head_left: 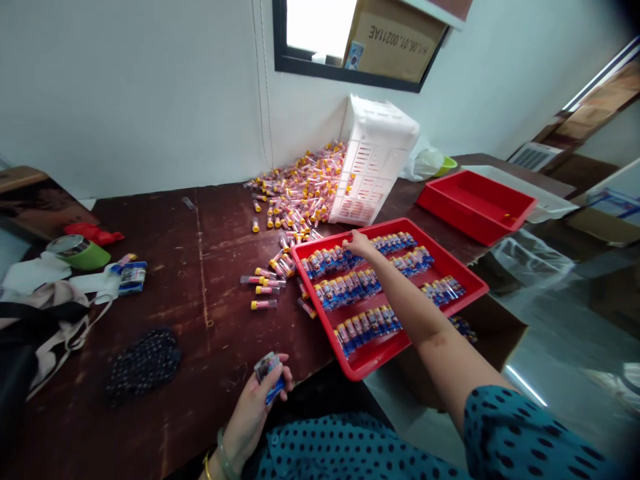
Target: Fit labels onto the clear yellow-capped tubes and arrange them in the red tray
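Observation:
My right hand (pixel 358 245) reaches over the red tray (pixel 375 357) and rests on the far row of small blue-wrapped tubes (pixel 330 259), fingers curled down onto them. The tray holds several rows of such tubes. My left hand (pixel 257 400) lies at the near table edge, closed round a few blue-wrapped tubes (pixel 269 371). Loose clear tubes with yellow caps (pixel 265 290) lie on the brown table just left of the tray.
A big heap of yellow-capped tubes (pixel 300 187) spills from a tipped white basket (pixel 373 160) at the wall. A second red tray (pixel 475 203) stands right. A green container (pixel 80 252), bags and a dark cloth (pixel 143 363) lie left.

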`<action>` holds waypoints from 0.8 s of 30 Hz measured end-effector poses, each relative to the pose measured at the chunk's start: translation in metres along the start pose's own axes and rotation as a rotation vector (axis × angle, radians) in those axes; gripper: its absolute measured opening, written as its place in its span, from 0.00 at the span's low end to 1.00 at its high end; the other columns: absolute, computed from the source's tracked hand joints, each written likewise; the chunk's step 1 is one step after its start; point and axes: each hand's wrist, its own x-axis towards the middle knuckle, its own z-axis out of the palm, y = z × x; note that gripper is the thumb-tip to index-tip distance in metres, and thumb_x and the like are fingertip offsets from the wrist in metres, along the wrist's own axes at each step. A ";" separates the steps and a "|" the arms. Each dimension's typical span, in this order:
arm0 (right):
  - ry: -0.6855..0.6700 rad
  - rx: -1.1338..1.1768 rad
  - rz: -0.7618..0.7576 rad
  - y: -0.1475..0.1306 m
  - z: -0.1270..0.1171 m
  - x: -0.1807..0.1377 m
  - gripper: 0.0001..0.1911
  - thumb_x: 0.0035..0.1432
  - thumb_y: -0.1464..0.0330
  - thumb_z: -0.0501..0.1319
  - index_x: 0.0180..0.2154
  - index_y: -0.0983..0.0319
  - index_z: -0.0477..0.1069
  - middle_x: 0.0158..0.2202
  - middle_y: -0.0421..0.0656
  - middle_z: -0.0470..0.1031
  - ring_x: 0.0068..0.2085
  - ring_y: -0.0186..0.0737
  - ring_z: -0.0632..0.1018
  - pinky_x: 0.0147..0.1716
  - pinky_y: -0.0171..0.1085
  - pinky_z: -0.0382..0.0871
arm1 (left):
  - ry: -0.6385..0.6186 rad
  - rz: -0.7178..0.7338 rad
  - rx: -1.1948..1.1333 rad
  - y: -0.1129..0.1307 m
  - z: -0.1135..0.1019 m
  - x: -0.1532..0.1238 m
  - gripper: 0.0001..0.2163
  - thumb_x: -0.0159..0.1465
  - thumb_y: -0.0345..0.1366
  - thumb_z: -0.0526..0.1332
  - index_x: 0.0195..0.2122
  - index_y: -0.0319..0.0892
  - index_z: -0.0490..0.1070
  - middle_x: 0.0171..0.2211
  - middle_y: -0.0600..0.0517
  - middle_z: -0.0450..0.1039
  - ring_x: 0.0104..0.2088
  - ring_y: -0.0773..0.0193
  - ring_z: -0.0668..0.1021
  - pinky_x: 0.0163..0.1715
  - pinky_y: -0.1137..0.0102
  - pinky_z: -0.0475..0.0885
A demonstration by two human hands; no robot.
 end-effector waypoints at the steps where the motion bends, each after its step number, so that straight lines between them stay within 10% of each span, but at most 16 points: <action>1: 0.001 -0.010 -0.047 -0.007 0.005 -0.002 0.17 0.62 0.68 0.57 0.50 0.70 0.71 0.44 0.57 0.76 0.43 0.47 0.77 0.42 0.39 0.68 | 0.006 -0.007 -0.006 0.001 0.002 0.000 0.18 0.56 0.42 0.69 0.45 0.40 0.74 0.31 0.50 0.76 0.30 0.64 0.75 0.30 0.70 0.70; 9: -0.203 -0.137 -0.518 -0.082 0.042 -0.009 0.12 0.63 0.67 0.56 0.38 0.58 0.80 0.61 0.46 0.66 0.59 0.54 0.63 0.55 0.48 0.56 | 0.008 -0.019 0.004 0.006 0.003 -0.004 0.17 0.55 0.43 0.70 0.44 0.40 0.76 0.32 0.49 0.76 0.32 0.62 0.76 0.30 0.69 0.70; 24: -0.282 -0.295 -0.521 -0.086 0.048 -0.003 0.15 0.59 0.63 0.56 0.39 0.59 0.80 0.62 0.50 0.62 0.60 0.60 0.62 0.55 0.54 0.59 | 0.029 -0.001 0.017 0.002 -0.006 -0.006 0.17 0.56 0.43 0.69 0.44 0.40 0.76 0.33 0.49 0.76 0.32 0.62 0.75 0.30 0.69 0.70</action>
